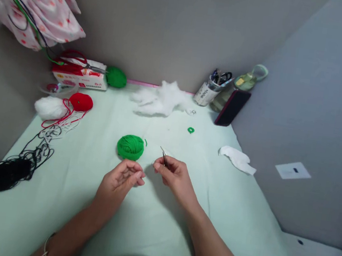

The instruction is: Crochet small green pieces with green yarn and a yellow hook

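Observation:
My right hand (pixel 175 172) pinches a thin crochet hook (pixel 164 156), its slender tip angled up and to the left. A tiny pale loop (pixel 153 163) shows by the right fingertips; what it is cannot be made out. To the left, my left hand (pixel 122 176) is apart from the right one, its fingers curled and thumb against them. Anything between those fingertips is too small to make out. Just beyond the left hand sits a ball of green yarn (pixel 130 147), its short loose end (pixel 145 142) at its right. A small green ring of yarn (pixel 191 130) lies farther back.
White stuffing (pixel 164 99) lies at the back. Leftward are black yarn (pixel 7 175), red yarn (pixel 81 102), white yarn (pixel 50 107), and scissors (pixel 95 68) on a box (pixel 80 79). A pen cup (pixel 206 92), phone (pixel 232 108) and white piece (pixel 238 159) stand or lie right.

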Motion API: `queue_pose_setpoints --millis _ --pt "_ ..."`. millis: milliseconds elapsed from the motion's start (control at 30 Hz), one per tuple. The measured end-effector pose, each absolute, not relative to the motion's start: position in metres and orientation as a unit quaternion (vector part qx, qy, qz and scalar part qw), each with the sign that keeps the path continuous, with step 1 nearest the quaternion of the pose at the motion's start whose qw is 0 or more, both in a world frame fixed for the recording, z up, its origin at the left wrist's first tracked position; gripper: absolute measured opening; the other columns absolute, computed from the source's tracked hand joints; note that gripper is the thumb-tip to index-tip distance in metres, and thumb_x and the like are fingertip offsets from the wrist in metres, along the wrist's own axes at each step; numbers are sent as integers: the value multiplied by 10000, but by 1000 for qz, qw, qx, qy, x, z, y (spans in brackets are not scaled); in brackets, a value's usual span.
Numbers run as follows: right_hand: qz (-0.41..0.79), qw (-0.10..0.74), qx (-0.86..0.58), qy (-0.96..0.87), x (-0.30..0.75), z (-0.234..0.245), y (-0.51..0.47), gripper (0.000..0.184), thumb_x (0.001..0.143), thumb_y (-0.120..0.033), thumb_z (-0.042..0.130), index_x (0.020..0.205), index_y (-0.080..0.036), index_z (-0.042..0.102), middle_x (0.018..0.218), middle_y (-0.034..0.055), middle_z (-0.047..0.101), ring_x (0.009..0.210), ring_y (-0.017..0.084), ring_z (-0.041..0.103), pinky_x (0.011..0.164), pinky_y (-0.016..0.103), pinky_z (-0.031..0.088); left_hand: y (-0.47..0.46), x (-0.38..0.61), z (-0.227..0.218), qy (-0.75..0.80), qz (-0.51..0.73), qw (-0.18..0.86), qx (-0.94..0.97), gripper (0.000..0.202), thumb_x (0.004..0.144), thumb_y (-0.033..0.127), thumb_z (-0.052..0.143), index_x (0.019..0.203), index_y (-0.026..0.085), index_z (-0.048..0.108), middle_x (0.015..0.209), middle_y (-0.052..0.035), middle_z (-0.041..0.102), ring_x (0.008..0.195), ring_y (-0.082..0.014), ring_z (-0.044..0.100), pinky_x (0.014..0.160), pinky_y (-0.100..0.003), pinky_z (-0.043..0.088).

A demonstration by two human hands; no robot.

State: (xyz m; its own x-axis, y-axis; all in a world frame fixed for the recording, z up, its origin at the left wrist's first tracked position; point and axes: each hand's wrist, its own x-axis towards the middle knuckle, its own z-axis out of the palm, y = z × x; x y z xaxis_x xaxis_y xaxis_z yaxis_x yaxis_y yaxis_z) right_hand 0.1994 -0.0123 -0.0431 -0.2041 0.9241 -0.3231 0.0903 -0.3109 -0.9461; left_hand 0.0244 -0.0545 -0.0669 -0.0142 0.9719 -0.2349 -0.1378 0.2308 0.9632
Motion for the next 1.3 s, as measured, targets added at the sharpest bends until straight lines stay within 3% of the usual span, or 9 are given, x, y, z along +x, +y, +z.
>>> queue_pose_setpoints --millis 267,400,533,600,700,1000,1067,1167,1300 --pt "454 351 -629 -524 239 -26 32 302 763 -467 726 801 -171 677 607 -37 558 446 66 314 436 236 259 -55 20 -66 531 488 571 392 174 852 366 705 890 207 648 810 -18 710 728 -161 699 733 -296 581" --pt "337 352 -681 -547 274 -36 95 264 838 -400 668 820 -137 687 707 13 663 483 85 430 467 245 360 -56 19 -65 524 496 567 398 165 859 368 694 888 213 645 809 -19 716 729 -170 702 732 -304 587" --pt "262 319 -728 -547 296 -50 159 277 934 -371 655 1004 -105 695 997 78 719 826 196 672 726 330 568 -57 19 -67 518 502 555 414 154 860 360 692 885 214 651 806 -20 716 719 -170 701 733 -309 594" --pt "237 300 -745 -546 299 -53 184 340 963 -366 639 1230 -154 629 1239 83 653 1050 249 669 875 429 589 -57 19 -67 520 507 546 417 155 853 359 697 872 211 655 797 -24 719 711 -175 701 724 -315 597" --pt "211 280 -763 -544 296 -58 209 369 960 -355 644 1275 -164 609 1301 97 627 1099 260 655 903 452 581 -57 18 -66 522 518 537 414 156 850 357 700 863 208 657 789 -27 723 703 -177 701 711 -313 597" --pt "212 264 -765 -547 295 -56 213 363 956 -361 648 1248 -147 623 1269 94 642 1072 260 662 885 436 585 -54 15 -62 515 544 532 396 131 859 322 696 871 200 650 783 -11 714 683 -150 689 700 -280 572" --pt "225 275 -749 -560 296 -50 198 337 946 -357 634 1149 -91 673 1130 119 699 881 221 678 735 351 571 -54 14 -60 518 555 527 382 130 866 322 693 872 200 649 781 -7 712 671 -144 675 686 -272 554" --pt "260 287 -709 -590 289 -41 160 326 898 -346 591 995 -60 713 863 123 725 539 115 506 502 280 393 -53 11 -59 521 574 520 360 118 887 314 683 881 202 647 791 3 704 675 -133 655 690 -260 526" --pt "349 237 -631 -650 266 -33 85 240 802 -372 685 772 -138 733 654 23 661 497 89 414 517 265 344 -51 8 -59 508 602 525 322 103 899 301 682 896 205 643 807 17 689 674 -115 632 709 -250 512"
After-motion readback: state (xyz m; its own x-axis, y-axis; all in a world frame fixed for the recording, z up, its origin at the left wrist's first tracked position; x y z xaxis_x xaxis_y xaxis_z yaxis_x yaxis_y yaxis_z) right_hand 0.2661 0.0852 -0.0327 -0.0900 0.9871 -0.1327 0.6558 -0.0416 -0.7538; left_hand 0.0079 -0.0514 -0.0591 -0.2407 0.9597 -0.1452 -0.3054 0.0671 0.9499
